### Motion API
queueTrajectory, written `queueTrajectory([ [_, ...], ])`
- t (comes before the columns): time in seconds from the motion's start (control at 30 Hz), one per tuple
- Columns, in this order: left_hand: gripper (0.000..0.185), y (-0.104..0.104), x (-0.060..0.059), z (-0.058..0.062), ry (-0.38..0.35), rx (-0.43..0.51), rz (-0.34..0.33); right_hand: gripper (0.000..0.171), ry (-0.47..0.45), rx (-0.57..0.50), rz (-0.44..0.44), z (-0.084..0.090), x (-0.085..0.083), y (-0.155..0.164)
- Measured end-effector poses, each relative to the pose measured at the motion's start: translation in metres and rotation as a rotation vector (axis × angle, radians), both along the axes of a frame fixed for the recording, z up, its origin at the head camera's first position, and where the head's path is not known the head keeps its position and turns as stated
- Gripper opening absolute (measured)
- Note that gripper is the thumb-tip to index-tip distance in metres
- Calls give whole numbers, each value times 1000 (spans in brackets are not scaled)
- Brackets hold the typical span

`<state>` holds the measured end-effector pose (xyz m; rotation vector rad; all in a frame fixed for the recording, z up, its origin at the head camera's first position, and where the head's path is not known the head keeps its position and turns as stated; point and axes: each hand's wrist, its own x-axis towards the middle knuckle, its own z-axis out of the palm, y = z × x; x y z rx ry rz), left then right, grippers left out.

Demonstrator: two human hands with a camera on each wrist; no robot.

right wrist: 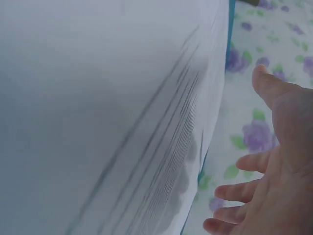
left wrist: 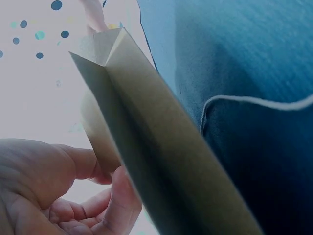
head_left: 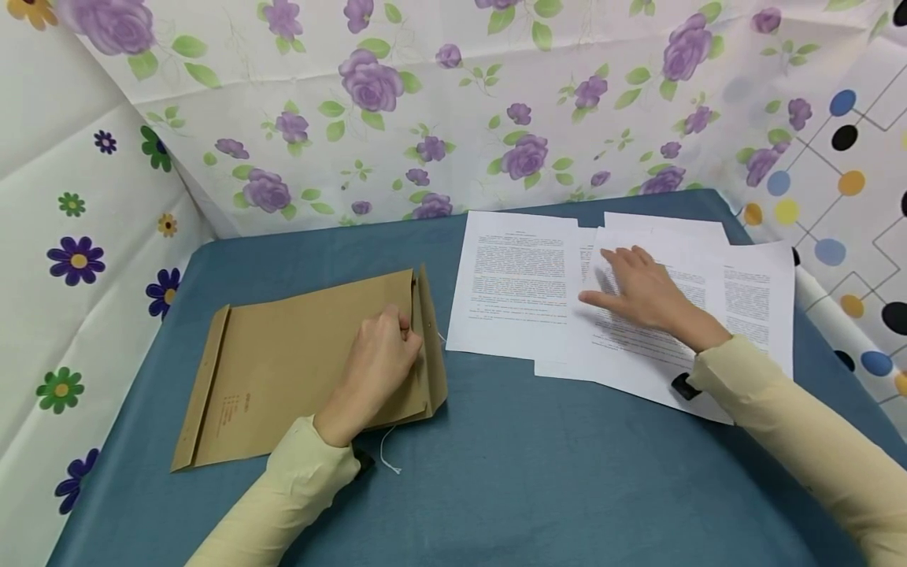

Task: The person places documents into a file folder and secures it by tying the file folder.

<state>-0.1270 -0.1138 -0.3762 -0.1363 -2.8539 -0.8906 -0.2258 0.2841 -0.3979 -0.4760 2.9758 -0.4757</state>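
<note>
A brown kraft paper document envelope (head_left: 298, 358) lies at the left with red print at its lower left. My left hand (head_left: 379, 362) pinches its upper layer near the right end, between thumb and curled fingers. In the left wrist view, that hand (left wrist: 73, 191) grips the thin edge, and the envelope's folded side (left wrist: 146, 132) gapes beside it. My right hand (head_left: 645, 287) hovers with spread fingers over several printed sheets (head_left: 520, 276) at the right. From the right wrist camera, the hand (right wrist: 274, 161) appears apart from the white paper (right wrist: 98, 98), holding nothing.
A white string (head_left: 387, 453) trails from the envelope onto the blue cloth (head_left: 510, 472) covering the table. Floral fabric (head_left: 425, 102) hangs behind the table, and patterned cloth (head_left: 850, 252) stands along the right side. The sheets overlap one another.
</note>
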Motion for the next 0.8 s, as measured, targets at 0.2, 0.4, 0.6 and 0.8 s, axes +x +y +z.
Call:
queueTrajectory([
  [0.2, 10, 0, 0, 1, -13, -4, 5, 112, -9, 43, -89, 5, -4, 27],
  [0.4, 9, 1, -1, 1, -14, -9, 10, 113, -58, 62, -115, 7, -14, 53],
  [0.6, 10, -1, 0, 0, -21, -15, 21, 111, -122, 77, -101, 5, -30, 70],
  [0.8, 11, -1, 1, 1, -16, -20, 17, 113, -157, 97, -110, 1, -41, 80],
])
